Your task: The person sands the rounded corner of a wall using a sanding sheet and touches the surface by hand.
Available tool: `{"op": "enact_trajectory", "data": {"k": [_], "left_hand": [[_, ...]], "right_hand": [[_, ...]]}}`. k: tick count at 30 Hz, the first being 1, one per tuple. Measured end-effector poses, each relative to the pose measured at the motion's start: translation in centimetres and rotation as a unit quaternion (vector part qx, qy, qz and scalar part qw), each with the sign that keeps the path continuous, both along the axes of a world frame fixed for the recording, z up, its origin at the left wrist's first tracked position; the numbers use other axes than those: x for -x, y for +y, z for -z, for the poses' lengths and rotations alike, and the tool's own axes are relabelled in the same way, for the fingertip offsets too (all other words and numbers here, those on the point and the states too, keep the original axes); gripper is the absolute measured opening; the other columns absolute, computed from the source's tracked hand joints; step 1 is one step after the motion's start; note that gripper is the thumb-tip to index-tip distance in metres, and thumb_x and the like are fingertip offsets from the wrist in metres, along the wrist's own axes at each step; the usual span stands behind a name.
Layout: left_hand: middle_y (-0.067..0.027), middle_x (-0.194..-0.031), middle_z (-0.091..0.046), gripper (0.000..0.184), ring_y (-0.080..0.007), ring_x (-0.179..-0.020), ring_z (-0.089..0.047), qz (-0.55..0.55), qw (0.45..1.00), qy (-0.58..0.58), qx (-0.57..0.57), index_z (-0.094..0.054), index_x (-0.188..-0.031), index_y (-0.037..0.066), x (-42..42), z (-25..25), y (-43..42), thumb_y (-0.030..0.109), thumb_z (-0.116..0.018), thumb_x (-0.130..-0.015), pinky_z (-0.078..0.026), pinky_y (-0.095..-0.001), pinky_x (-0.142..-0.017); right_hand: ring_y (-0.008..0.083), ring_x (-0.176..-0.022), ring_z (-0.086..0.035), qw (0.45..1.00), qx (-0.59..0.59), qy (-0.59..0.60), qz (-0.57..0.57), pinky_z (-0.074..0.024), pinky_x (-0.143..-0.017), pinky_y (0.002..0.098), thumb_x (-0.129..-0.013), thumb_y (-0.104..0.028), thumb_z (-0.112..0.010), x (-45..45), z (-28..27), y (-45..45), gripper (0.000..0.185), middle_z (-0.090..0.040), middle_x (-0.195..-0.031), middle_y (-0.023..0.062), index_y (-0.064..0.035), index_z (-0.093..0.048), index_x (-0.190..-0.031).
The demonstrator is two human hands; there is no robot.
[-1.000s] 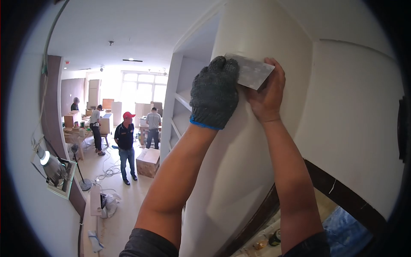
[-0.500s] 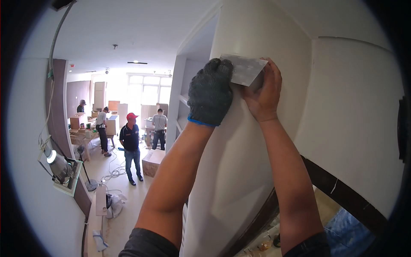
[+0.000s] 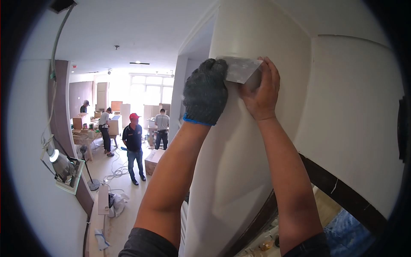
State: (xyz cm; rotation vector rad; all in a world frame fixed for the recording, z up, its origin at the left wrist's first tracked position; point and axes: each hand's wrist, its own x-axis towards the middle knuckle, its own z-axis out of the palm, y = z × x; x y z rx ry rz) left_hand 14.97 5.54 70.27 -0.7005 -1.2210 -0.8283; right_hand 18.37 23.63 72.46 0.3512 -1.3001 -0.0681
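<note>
At the upper middle, a grey block with pale smears on its flat face is held against the cream curved wall panel. Its exact kind is hard to tell. My left hand, in a dark knit glove with a blue cuff, closes around the block's left end. My bare right hand grips the right end, fingers over the top corner and thumb below. The block's face against the panel is hidden.
A lit work lamp hangs at the left wall. Beyond stand a person in a red cap and several other people near workbenches. Cables and a plastic bag lie on the floor. Shelving is left of the panel; a dark curved edge runs lower right.
Both hands and the block have shifted slightly left along the panel, and the block's angle has changed a little. The background sits slightly further right in view.
</note>
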Motion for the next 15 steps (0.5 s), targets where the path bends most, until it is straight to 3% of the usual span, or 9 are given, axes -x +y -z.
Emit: {"op": "enact_trajectory", "data": {"k": [15], "left_hand": [[-0.0155,-0.118,-0.072,0.043,-0.0397,-0.1,-0.072,-0.018,1.0,0.014,-0.005,-0.071,-0.121,0.013,0.19,-0.06,-0.29,-0.001,-0.065,-0.082,-0.06,-0.0488,-0.084]], "right_hand": [[0.0393,-0.136,-0.049,1.0,0.018,-0.004,0.002,-0.0374,-0.119,0.0531,-0.077,-0.038,-0.089,-0.34,0.16,-0.53,0.084,-0.05,-0.15,0.0175,-0.0053,-0.055,-0.147]]}}
